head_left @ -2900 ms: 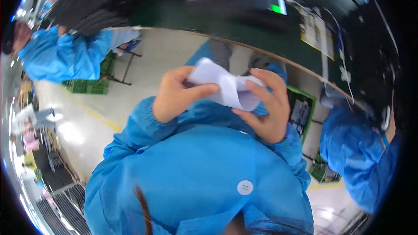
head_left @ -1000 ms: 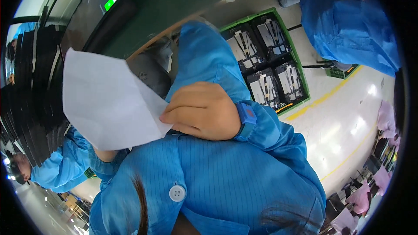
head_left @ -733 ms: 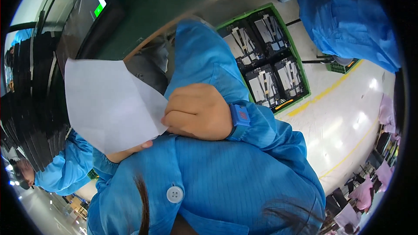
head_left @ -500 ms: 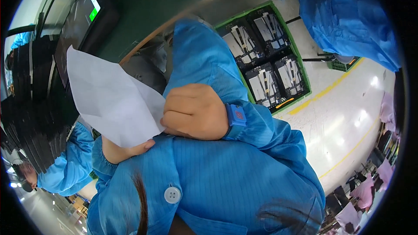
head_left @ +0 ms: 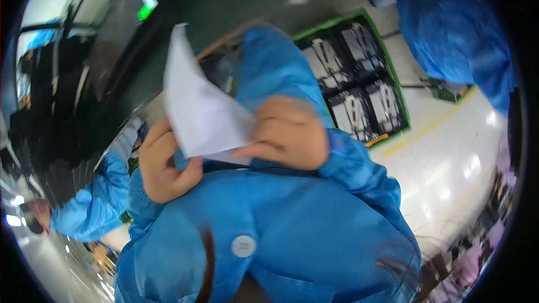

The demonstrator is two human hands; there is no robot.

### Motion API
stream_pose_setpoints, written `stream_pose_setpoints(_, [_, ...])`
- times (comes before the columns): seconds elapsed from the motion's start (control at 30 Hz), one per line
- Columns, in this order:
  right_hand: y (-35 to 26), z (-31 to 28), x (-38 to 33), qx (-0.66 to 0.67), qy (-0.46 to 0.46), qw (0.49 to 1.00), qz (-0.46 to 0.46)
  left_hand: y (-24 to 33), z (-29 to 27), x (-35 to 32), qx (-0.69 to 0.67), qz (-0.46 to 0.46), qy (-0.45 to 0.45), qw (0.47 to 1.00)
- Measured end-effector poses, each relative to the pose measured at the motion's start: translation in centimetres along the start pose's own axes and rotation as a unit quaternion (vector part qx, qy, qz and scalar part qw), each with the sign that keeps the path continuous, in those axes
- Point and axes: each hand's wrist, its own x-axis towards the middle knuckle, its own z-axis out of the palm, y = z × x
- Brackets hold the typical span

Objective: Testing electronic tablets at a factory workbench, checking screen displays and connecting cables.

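A creased white sheet of paper [head_left: 205, 106] is held up in front of my blue coat, its upper corner pointing away from me. At the sheet's lower left edge, my left hand [head_left: 165, 163] grips it, thumb in front and fingers partly hidden behind. My right hand [head_left: 295, 134] pinches the lower right edge of the sheet, its thumb lying along the paper. Motion blurs the right hand and wrist. Both hands are just above my lap.
To the right of my leg stands a green crate [head_left: 405, 115] with black dividers and flat grey electronic parts. A dark green table [head_left: 224, 17] with a screen [head_left: 120, 39] lies ahead. Stacked black trays [head_left: 50, 129] are at left. Co-workers' blue sleeves [head_left: 449, 33] show on both sides.
Both hands and the paper have moved right in the picture. The sheet has turned more upright and looks narrower. More of my left hand shows, and the whole view has shifted slightly.
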Motion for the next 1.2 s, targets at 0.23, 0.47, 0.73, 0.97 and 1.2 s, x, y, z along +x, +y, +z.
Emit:
stream_pose_setpoints(0.23, [-0.2, -8.2, 0.1, 0.001, 0.231, 0.929, 0.289, -1.1, -0.6, -1.0, -0.226, -0.098, 0.214, 0.945])
stream_pose_setpoints(0.47, [1.7, -11.3, -0.3, -0.038, 0.184, 0.916, 0.353, -3.8, -2.6, 0.1, -0.374, -0.161, 0.260, 0.875])
stream_pose_setpoints(0.73, [1.6, -10.6, 0.0, -0.065, 0.211, 0.913, 0.343, -4.6, -2.6, 0.1, -0.404, -0.145, 0.260, 0.865])
stream_pose_setpoints(0.97, [2.6, -10.9, 0.8, -0.075, 0.213, 0.909, 0.351, -5.0, -2.4, 1.1, -0.376, -0.142, 0.283, 0.871])
stream_pose_setpoints(1.2, [5.2, -15.8, 0.8, -0.097, 0.202, 0.903, 0.367, -5.2, -2.0, 5.8, -0.264, -0.043, 0.201, 0.942])
